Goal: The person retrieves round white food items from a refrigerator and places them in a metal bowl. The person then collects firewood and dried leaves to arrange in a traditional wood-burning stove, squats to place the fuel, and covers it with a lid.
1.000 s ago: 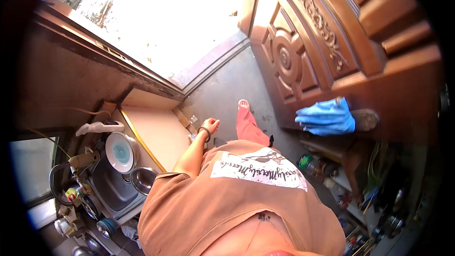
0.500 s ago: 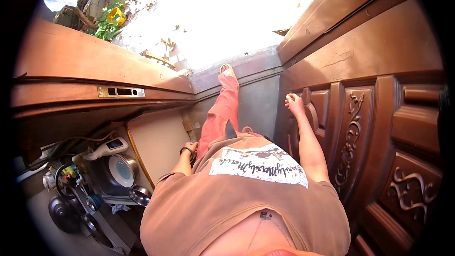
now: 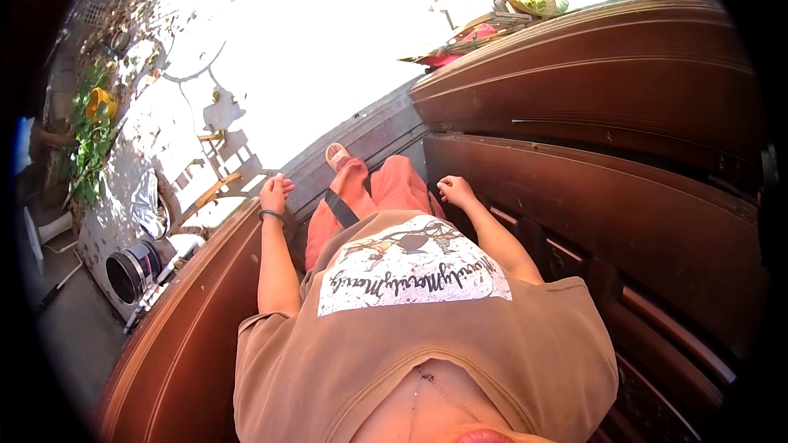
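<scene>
I stand in a doorway between two brown wooden door leaves. My left hand (image 3: pixel 275 194), with a dark band on its wrist, is closed over the top edge of the left door leaf (image 3: pixel 205 312). My right hand (image 3: pixel 455 190) has its fingers curled on the edge of the right door leaf (image 3: pixel 624 221). Between the leaves, my leg in red trousers reaches forward, and my sandalled foot (image 3: pixel 336 156) is on the grey threshold (image 3: pixel 369 127).
Outside lies a bright sunlit yard. A wooden chair (image 3: pixel 217 168) stands just past the left leaf. A white machine with a round dark opening (image 3: pixel 131 275) sits at the left, with green plants (image 3: pixel 86 139) and a yellow pot (image 3: pixel 100 102) beyond. A basket (image 3: pixel 480 33) rests above the right leaf.
The view has swung from the sink area to the open doorway. My right hand left the carved panel for the right leaf's edge; my left hand rose onto the left leaf.
</scene>
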A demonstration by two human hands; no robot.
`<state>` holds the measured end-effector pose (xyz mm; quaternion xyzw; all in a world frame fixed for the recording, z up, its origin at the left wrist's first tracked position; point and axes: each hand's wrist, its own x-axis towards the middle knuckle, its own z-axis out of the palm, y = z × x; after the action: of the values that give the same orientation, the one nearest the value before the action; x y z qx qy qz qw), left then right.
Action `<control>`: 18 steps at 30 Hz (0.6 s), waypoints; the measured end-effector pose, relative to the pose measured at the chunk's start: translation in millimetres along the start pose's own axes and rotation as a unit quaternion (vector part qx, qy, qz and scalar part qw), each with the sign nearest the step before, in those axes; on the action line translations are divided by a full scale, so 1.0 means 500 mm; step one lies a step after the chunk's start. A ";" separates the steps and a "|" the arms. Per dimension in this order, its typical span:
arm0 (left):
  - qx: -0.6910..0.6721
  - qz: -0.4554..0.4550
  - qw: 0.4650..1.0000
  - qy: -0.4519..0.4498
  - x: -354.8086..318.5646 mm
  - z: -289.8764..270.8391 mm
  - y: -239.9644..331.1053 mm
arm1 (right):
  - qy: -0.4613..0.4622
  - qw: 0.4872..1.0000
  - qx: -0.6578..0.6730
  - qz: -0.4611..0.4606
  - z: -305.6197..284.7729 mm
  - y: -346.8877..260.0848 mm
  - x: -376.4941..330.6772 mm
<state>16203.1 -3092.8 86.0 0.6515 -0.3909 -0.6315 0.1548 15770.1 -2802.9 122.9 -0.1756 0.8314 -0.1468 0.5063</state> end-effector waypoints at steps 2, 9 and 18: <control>-0.023 0.022 0.999 -0.006 0.063 -0.009 0.074 | 0.010 1.000 0.001 -0.017 -0.020 -0.085 0.039; -0.002 -0.101 0.993 0.061 0.100 -0.016 0.067 | -0.049 0.996 -0.044 -0.065 -0.095 -0.342 0.236; -0.058 -0.228 0.953 0.192 0.134 -0.024 0.065 | -0.131 0.970 -0.142 -0.150 -0.213 -0.585 0.629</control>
<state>16197.3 -3164.5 63.2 0.8221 -0.1574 -0.5346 0.1169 15583.2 -3196.2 45.1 -0.3864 0.7345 -0.0773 0.5525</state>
